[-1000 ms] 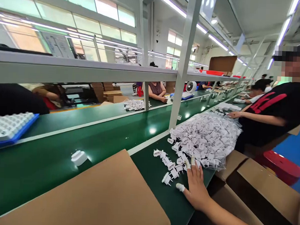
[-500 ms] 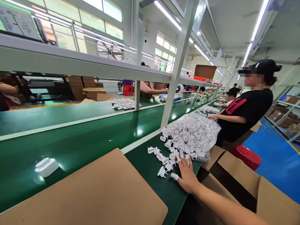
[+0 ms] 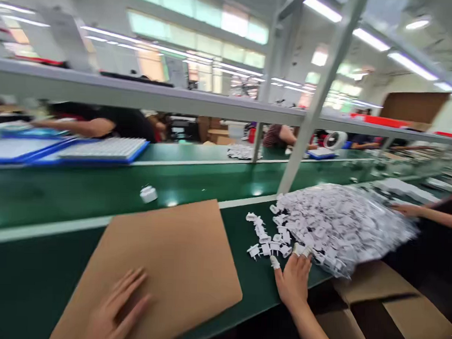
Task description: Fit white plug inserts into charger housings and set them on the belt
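My right hand (image 3: 293,278) lies flat on the green bench with fingers spread and white finger cots on the tips, touching loose small white plastic plug parts (image 3: 267,240). Just beyond it lies a large heap of the same white parts in a clear plastic bag (image 3: 339,222). My left hand (image 3: 114,312) rests open, fingers stretched, on the near left corner of a brown cardboard sheet (image 3: 177,255) lying flat on the bench. The view is blurred by motion.
A single white part (image 3: 148,193) sits on the green conveyor belt (image 3: 78,193). Blue trays of white parts (image 3: 106,149) lie across the belt, where other people sit. A co-worker's arm (image 3: 430,214) reaches in at the right. Open cardboard boxes (image 3: 396,307) stand below the bench edge.
The view swung left and blurred. My left hand has come into view onto the cardboard sheet. My right hand stays by the loose parts. The white part rode along the belt.
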{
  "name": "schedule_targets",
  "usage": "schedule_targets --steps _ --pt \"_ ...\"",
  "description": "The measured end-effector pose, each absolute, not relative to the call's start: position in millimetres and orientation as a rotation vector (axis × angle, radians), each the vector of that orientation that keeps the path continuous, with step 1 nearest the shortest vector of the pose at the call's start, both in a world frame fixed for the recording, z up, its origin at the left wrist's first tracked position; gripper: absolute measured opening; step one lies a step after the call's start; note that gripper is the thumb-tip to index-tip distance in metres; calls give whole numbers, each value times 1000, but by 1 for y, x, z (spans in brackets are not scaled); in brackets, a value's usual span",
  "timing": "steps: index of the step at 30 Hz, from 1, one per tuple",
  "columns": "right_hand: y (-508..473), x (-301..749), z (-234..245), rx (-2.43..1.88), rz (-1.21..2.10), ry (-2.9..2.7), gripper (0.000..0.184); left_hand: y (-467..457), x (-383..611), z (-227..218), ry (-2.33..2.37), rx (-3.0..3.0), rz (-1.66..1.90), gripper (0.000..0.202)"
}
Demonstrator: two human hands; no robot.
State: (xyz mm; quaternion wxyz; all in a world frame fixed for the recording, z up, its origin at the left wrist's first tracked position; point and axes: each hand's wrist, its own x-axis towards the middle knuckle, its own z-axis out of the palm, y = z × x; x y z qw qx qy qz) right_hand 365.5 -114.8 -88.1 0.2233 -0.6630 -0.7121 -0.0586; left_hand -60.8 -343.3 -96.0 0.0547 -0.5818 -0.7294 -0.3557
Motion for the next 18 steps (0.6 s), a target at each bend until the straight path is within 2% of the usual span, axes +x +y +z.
schedule_targets --steps 3,6,14,18 --pt "-106 369 -81 -1640 -83 -2078 98 -344 -42 -77 -2402 -1676 -857 65" --pt "-104 371 -75 -1509 1 -2113 107 -341 -31 -61 -2501 -1622 -750 69" --pt "-105 367 -63 -1262 100 -2170 82 -341 -22 -52 -2530 -1607 -772 71" --pt "-103 365 -62 -1277 135 -2234 82 -342 -20 -47 -2562 -1602 -753 73"
